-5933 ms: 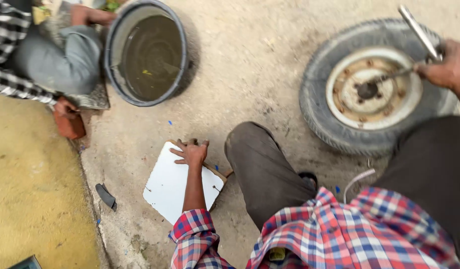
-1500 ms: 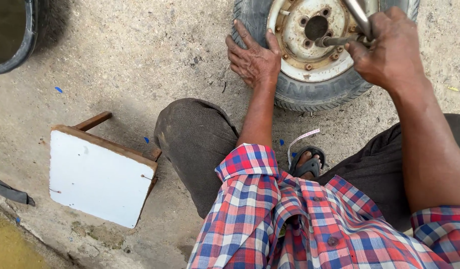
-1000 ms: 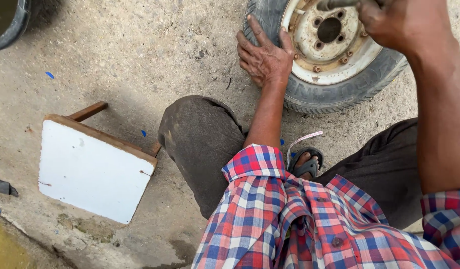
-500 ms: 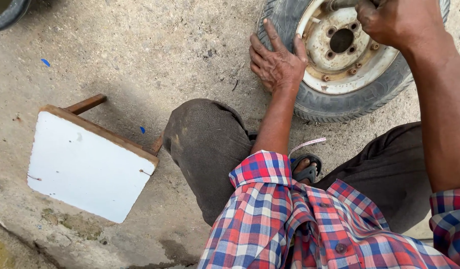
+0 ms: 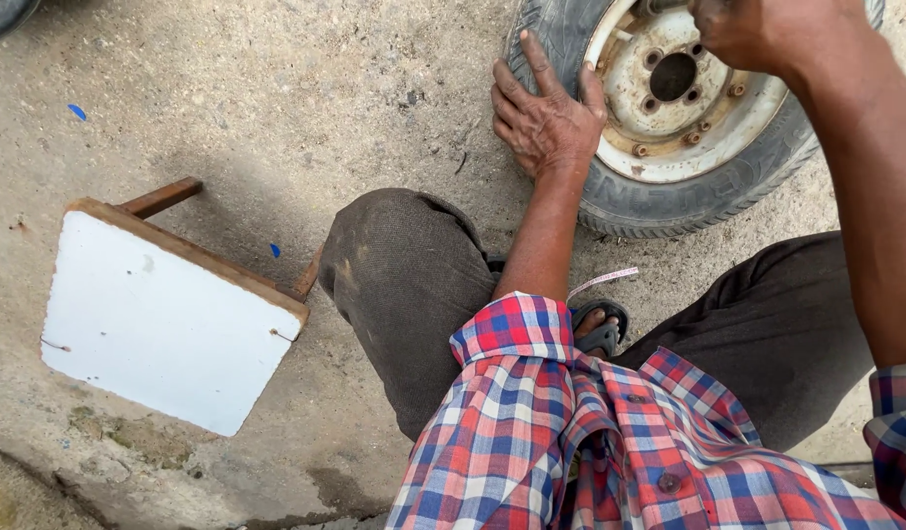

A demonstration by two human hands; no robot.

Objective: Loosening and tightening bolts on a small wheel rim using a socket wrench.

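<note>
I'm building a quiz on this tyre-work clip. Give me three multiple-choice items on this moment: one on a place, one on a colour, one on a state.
1. Where does the left hand rest?
A. On the tyre beside the rim
B. On the white board
C. On the knee

2. What colour is the top of the board on the ground?
A. Blue
B. White
C. Black

3. How does the wheel lie?
A. Upright on its tread
B. Hung from a hook
C. Flat on the concrete ground, rusty rim facing up

Answers:
1 A, the fingers spread over the rubber at the rim's left edge.
2 B, its face is plain white with brown wooden edges.
3 C, the hub holes look straight up at the camera.

The right hand is above the rim; its grip is cut off by the frame edge.
</note>
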